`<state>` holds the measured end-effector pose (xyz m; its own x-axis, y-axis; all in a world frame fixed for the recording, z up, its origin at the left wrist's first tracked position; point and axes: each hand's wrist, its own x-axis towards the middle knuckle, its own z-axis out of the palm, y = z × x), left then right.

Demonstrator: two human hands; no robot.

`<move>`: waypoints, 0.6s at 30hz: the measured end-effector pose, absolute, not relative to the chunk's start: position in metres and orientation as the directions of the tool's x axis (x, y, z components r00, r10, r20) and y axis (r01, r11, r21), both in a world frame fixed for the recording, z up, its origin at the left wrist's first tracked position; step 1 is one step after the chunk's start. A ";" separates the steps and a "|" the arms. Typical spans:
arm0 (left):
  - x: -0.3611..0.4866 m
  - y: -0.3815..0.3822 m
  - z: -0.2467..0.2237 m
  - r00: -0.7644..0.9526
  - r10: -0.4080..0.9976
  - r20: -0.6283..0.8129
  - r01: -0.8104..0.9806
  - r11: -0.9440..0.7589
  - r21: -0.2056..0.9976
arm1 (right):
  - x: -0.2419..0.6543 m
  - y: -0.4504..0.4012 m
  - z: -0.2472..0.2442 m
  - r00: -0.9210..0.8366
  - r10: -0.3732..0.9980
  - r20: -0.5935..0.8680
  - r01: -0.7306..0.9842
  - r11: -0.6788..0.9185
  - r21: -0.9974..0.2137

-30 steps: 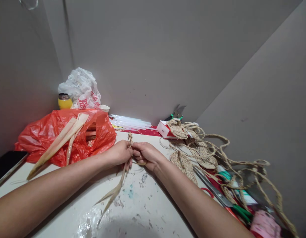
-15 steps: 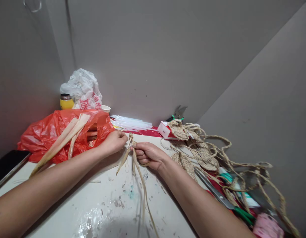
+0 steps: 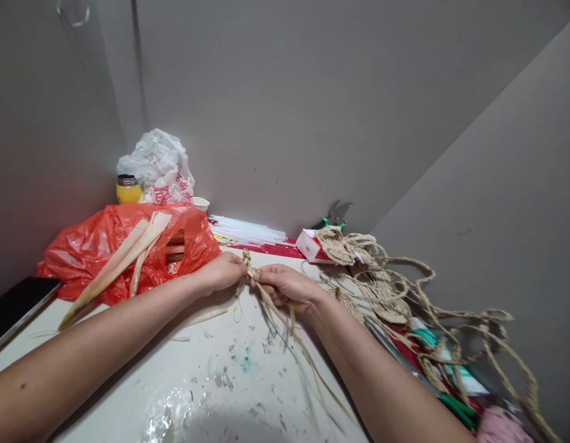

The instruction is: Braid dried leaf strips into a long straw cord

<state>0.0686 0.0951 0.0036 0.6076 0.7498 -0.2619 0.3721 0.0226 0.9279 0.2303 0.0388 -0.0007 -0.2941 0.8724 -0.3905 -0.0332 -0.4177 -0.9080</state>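
Over the middle of the white table, my left hand (image 3: 224, 271) is closed at the left side of a small knotted piece of tan fiber (image 3: 248, 255), its fingertips pinching near the knot. My right hand (image 3: 285, 284) is closed on the fiber strips just below the knot, thumb on top. Loose strips (image 3: 312, 363) trail from under my right hand toward the table's front right. The fingertips of both hands nearly meet, and what lies between them is partly hidden.
A red plastic bag (image 3: 91, 246) with pale flat strips (image 3: 123, 264) lies left, near a phone (image 3: 21, 307), yellow jar (image 3: 128, 189) and white bag (image 3: 160, 163). Clear sticks (image 3: 248, 231) lie behind. Braided rope coils (image 3: 386, 289), pruning shears (image 3: 335, 215) and green-handled scissors (image 3: 460, 411) are right.
My left hand has moved right, onto the fiber by the knot. The hanging strips have swung to the right under my right hand. The view has shifted slightly.
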 end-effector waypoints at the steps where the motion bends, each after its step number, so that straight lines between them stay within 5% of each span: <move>1: 0.068 0.095 0.006 0.604 0.749 -0.273 0.388 0.024 0.922 | 0.231 0.039 -0.001 -0.279 0.879 -0.387 -0.003 -0.403 -0.915; 18: 0.067 0.098 0.005 0.608 0.675 -0.419 0.440 0.153 0.885 | 0.219 0.033 0.000 -0.067 0.978 -0.196 0.491 -0.139 -0.860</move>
<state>0.0669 0.0977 0.0053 0.6076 0.6748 -0.4190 0.4400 0.1532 0.8848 0.2189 0.0332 -0.0003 -0.0668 0.9784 -0.1957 0.4906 -0.1386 -0.8603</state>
